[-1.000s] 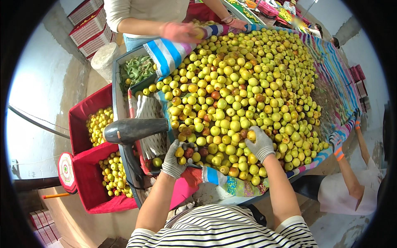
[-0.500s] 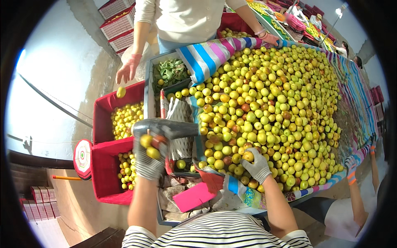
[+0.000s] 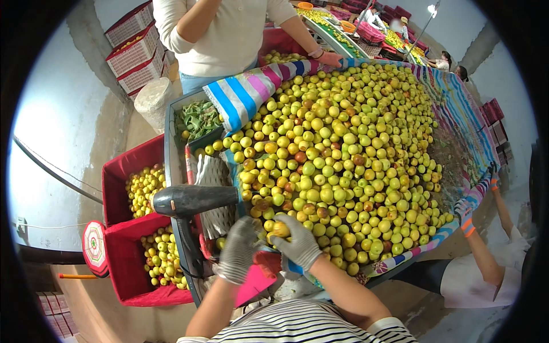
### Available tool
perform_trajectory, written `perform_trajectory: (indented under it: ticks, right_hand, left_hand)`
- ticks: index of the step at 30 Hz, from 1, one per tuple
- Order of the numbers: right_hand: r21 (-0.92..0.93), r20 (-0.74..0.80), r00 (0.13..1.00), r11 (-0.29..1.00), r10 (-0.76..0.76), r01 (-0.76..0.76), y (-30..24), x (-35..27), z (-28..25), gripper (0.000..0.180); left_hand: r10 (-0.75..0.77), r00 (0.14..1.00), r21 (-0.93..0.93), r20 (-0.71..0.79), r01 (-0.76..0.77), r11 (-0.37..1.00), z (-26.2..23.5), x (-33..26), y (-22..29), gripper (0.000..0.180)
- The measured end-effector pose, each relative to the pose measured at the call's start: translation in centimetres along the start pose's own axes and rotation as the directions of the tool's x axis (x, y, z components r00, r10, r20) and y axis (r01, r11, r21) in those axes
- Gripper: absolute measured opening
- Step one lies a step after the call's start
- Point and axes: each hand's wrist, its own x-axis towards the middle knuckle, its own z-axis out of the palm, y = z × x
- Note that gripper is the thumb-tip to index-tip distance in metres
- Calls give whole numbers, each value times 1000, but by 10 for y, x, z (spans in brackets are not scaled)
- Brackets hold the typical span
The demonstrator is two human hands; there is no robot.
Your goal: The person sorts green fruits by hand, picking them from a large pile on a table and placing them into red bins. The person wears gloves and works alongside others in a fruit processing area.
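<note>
A big heap of small yellow-green jujubes (image 3: 343, 171), some blotched reddish brown, covers a striped cloth. At the heap's near left edge, my right hand (image 3: 300, 246), in a grey knit glove, pinches one jujube (image 3: 281, 229) between thumb and fingers. Close beside it is my left hand (image 3: 239, 248), gloved alike. Its fingers point toward that jujube but are smeared by motion, so their grip is unclear. Just beyond my left hand, a black hair dryer (image 3: 197, 200) is fixed at the table's left side, nozzle toward the heap.
Two red-lined crates (image 3: 123, 286) with jujubes stand at the left. A bin of leaves (image 3: 197, 120) sits at the far left corner. Across the table, a co-worker in a white top (image 3: 223, 46) rests a gloved hand (image 3: 330, 58) on the cloth. Another person's gloved hand (image 3: 464, 214) is at right.
My left hand has come back from the hair dryer, and the several jujubes by it are gone. My right hand has brought its jujube leftward. The co-worker's hand has left the crate and risen.
</note>
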Motion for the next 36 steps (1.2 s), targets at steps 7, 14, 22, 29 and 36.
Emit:
perform_trajectory:
  ticks: [7,14,22,29,36]
  right_hand:
    - [-237,219,956,939,-197,248,-15,9,17,64]
    - [-695,-296,955,689,-17,-203,100,84,-126,51]
    - [-644,-179,984,755,1,-118,69,115,-56,69]
    - [-496,-37,999,868,-6,-13,42,129,20,67]
    - [-465,275,954,852,-119,241,29,111,70,70]
  left_hand:
    - [-135,988,-493,80,157,856,13,13,-32,50]
    - [289,956,279,-55,-263,924,-30,21,-16,29]
    - [562,808,746,175,-482,460,-29,9,-33,46]
    - [554,809,779,197,-472,412,-26,8,-29,47]
    - [530,832,747,163,-455,484,-21,11,-28,45]
